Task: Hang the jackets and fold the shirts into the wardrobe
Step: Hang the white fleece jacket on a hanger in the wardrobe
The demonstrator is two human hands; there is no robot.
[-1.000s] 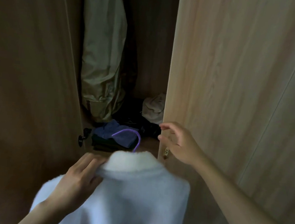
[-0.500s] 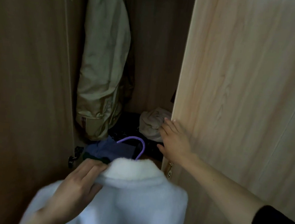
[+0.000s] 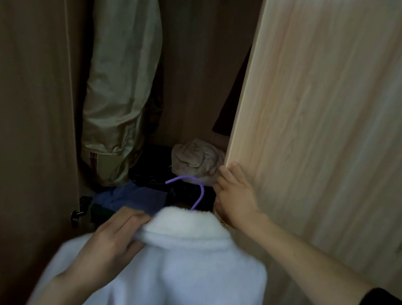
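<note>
The white fleece jacket [image 3: 173, 266] hung on a purple hanger [image 3: 193, 190] in front of the wardrobe opening, its hook rising above the collar. The left hand [image 3: 112, 239] gripped the jacket's collar. The right hand [image 3: 236, 199] lay flat with straight fingers against the edge of the light wooden door [image 3: 330, 129], right of the jacket. Beyond the jacket hung an olive jacket [image 3: 121, 79]; a beige bundle [image 3: 195, 159] and blue cloth [image 3: 130, 198] lay below.

Jacket [image 3: 172, 271] on hanger [image 3: 197, 195] held up in front of wardrobe opening, left hand [image 3: 112, 239] at its collar, left side. Right hand [image 3: 236, 199] on edge of right door [image 3: 330, 139], just right of hanger hook. Inside: hung jacket [image 3: 121, 84] at left, crumpled garment [image 3: 194, 160] on floor pile at right, folded clothes [image 3: 130, 198] in front-left, left door [image 3: 23, 112] beside them.
</note>
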